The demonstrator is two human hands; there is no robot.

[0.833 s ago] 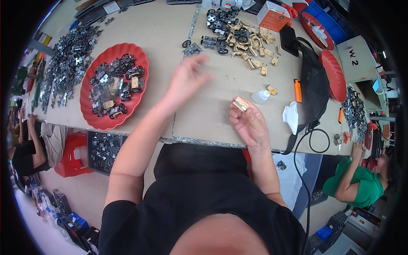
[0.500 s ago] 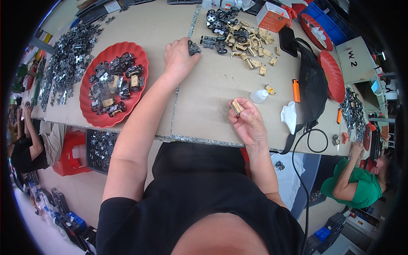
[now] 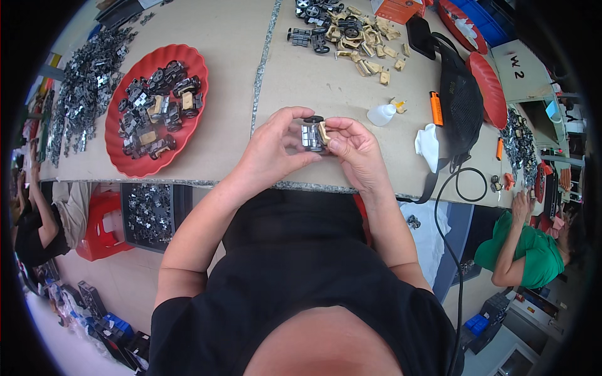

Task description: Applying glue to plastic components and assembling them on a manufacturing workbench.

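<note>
We see the left hand (image 3: 271, 149) holding a dark grey, boxy toy-car chassis of shiny plastic (image 3: 310, 136) between thumb and fingers, with a round black wheel (image 3: 313, 119) at its far end, near the fingertips. The right hand (image 3: 360, 152) pinches a small tan, block-shaped part (image 3: 324, 133) with thumb and index finger, so both grips are closed on their pieces. These two pieces are side by side in the air above the beige worktable (image 3: 235, 94), close to its front edge. The seam between them is small and partly behind the fingers, so we cannot say for sure if they touch evenly or with some tilt. In our judgement, the first danger is a crooked meeting: if the right hand turns the tan part a little, it may press on one corner only and mark the chassis. A second danger is the wheel, because too strong squeezing from the left fingers could bend or loosen it. Also, the pinch on the tan part is narrow; if it slips, the part may drop and roll over the edge. Finally, the small white plastic bottle (image 3: 381, 114) is beyond the right hand, and we think a careless reach toward the pile of tan parts (image 3: 376, 66) could knock it over.
</note>
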